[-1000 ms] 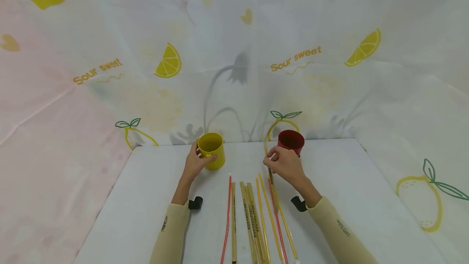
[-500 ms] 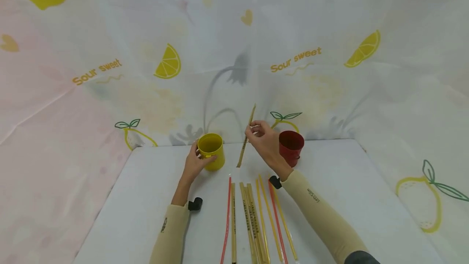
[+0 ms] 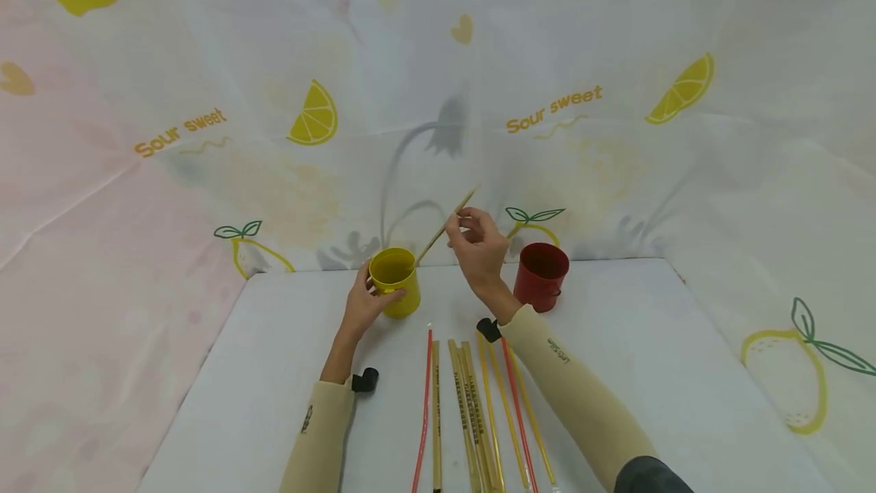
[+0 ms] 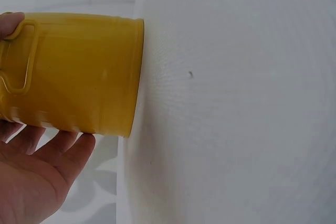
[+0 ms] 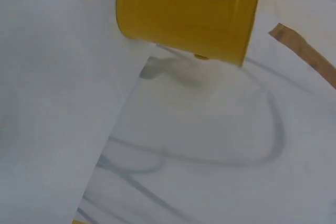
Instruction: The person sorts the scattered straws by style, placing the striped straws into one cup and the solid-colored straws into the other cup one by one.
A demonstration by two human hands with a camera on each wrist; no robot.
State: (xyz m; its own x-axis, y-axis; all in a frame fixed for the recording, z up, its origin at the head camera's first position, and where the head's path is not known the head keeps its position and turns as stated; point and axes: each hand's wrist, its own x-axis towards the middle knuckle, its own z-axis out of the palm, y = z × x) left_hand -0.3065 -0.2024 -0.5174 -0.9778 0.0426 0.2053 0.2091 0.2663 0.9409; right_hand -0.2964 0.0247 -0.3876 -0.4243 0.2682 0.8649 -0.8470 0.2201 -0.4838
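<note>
My left hand grips a yellow metal cup standing near the table's back edge. Its thumb is near the cup's wire handle, and the fingers curve along the opposite side. Between thumb and fingertips, my right hand pinches a slim brown paper-wrapped stick, held slanting. Its lower end overlaps the cup's rim in the head view. From the right wrist, the brown paper end shows a little way off the cup's mouth.
A red cup stands at the back right, behind the right forearm. Nearer the front lie a red straw, a brown stick, several more printed brown sticks, and yellow straws with another red one. A lemon-print cloth hangs behind.
My right hand has lifted the brown stick off the straws, past the red cup, and carried it left and up to the yellow cup, tilting it. The left hand stays put.
</note>
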